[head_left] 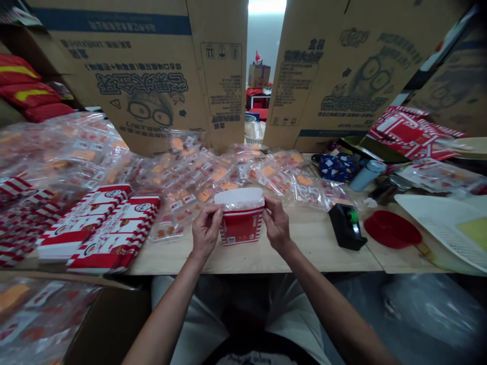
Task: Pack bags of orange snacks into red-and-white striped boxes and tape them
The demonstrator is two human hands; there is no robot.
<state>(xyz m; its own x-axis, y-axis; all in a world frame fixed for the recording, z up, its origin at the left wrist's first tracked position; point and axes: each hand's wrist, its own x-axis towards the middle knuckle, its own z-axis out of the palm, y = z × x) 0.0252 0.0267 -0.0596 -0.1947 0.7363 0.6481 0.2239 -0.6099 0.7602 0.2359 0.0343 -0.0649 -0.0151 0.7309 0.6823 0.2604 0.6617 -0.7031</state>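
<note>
A small red-and-white printed paper carton [239,225] with striped side edges is upright near the middle of the front edge of the pale wooden worktop [304,253]; whether its base touches the wood is hard to tell. Its white top flap [243,195] stands raised at the back, and clear plastic shows in the mouth. The left hand [206,228] pinches the carton's upper left corner between thumb and fingers; the right hand [277,223] grips the upper right corner likewise.

Behind the carton, clear plastic packets with orange and red contents [218,175] spread along the worktop's back edge, heaped toward its back left corner. Flat red-and-white folded cartons [117,230] lie in stacks near the front left corner. Right of the hands, a black tape dispenser with a green core [344,228] sits near the front edge, then a round red plastic dish [391,229] and a white plastic basket [429,228] toward the right. A pale blue bottle [367,175] lies tilted farther back, beside a navy patterned cloth bundle [335,167]. Large brown cardboard panels [148,66] stand beyond the back edge.
</note>
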